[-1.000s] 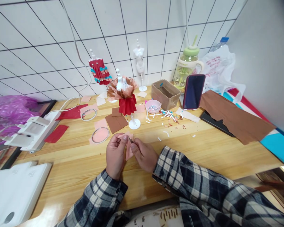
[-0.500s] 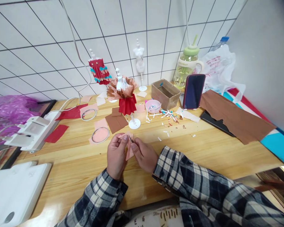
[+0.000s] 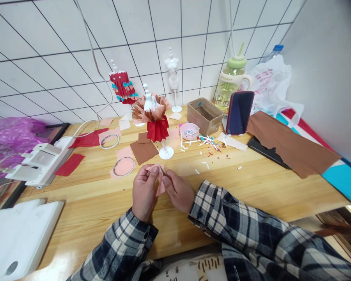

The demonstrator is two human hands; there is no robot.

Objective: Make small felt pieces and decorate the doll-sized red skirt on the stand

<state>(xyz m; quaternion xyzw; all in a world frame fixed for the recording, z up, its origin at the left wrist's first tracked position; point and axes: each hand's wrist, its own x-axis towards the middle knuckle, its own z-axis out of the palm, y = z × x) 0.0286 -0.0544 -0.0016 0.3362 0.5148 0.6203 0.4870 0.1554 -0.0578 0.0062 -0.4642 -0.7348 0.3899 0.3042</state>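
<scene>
My left hand (image 3: 143,192) pinches a small folded piece of pink paper (image 3: 160,187) just above the wooden table (image 3: 251,183). My right hand (image 3: 179,191) is closed on a thin dark tool (image 3: 162,171), too small to name, whose tip touches the top of the paper. Behind my hands stands a small white mannequin (image 3: 159,125) dressed in a red pleated skirt and pink-brown paper ruffles. A brown paper square (image 3: 144,151) and a pink sheet with a metal ring (image 3: 123,167) lie between the mannequin and my hands.
Two more mannequins (image 3: 173,76) stand by the tiled wall, one in a red dress (image 3: 122,86). A pink bowl (image 3: 189,131), cardboard box (image 3: 204,114), propped phone (image 3: 239,113), green cup (image 3: 232,80), brown sheet (image 3: 289,142) and paper scraps lie right. A white power strip (image 3: 39,164) sits left.
My right hand has shifted slightly toward the left hand, bringing the tool tip closer to the top of the pink paper. Everything else is still.
</scene>
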